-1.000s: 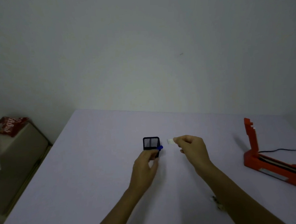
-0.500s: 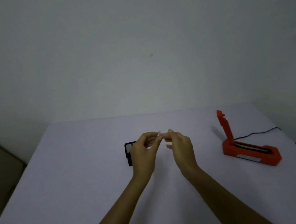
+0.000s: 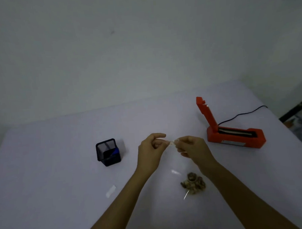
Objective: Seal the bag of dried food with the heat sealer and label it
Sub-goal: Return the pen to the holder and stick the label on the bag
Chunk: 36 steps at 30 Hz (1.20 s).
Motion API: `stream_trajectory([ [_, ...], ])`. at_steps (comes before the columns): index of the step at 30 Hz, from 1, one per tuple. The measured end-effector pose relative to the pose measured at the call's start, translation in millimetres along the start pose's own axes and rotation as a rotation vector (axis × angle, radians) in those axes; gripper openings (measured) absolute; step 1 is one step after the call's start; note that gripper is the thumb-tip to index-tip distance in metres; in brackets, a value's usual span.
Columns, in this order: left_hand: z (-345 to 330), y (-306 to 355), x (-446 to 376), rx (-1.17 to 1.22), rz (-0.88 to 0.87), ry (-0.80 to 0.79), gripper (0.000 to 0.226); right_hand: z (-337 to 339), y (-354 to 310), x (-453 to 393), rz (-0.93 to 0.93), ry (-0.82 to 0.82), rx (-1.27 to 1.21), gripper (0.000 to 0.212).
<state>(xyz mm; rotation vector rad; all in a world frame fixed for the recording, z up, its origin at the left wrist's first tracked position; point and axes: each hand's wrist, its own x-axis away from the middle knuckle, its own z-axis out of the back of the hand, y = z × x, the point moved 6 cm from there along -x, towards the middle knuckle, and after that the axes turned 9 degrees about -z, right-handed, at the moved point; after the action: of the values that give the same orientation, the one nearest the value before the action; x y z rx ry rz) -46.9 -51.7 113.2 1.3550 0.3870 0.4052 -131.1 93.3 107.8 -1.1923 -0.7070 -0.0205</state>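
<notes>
Nearby, both hands' fingers [image 3: 180,142] pinch a small label [image 3: 172,142] between pen holder [image 3: 108,152] and open heat sealer [image 3: 235,136].

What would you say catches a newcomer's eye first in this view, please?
The orange heat sealer on the table's right side, its arm raised open and a black cord trailing behind, stands out most. At centre, the left hand and right hand pinch a small pale label between them above the table. A black mesh pen holder sits to the left, and the clear bag of dried food lies near the right forearm.
</notes>
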Motion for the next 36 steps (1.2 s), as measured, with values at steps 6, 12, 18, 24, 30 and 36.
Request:
stream_trajectory([
  [6,-42,-68,-16,-0.040,0.239,-0.016,0.010,23,44,-50,-0.145,-0.047,0.046,0.011],
  [12,-78,-130,-16,-0.173,0.440,-0.030,0.009,35,94,-100,-0.141,0.000,0.350,0.008],
  [18,-97,-157,-25,-0.321,0.515,-0.052,0.012,37,111,-134,-0.116,0.006,0.507,0.014],
  [24,-100,-162,-30,-0.472,0.495,-0.041,0.014,32,119,-149,-0.097,-0.012,0.609,0.022],
  [30,-99,-164,-32,-0.530,0.487,-0.020,0.013,30,120,-150,-0.093,-0.015,0.625,0.023],
  [36,-100,-166,-32,-0.551,0.465,0.000,0.010,27,120,-149,-0.089,0.000,0.653,0.023],
])
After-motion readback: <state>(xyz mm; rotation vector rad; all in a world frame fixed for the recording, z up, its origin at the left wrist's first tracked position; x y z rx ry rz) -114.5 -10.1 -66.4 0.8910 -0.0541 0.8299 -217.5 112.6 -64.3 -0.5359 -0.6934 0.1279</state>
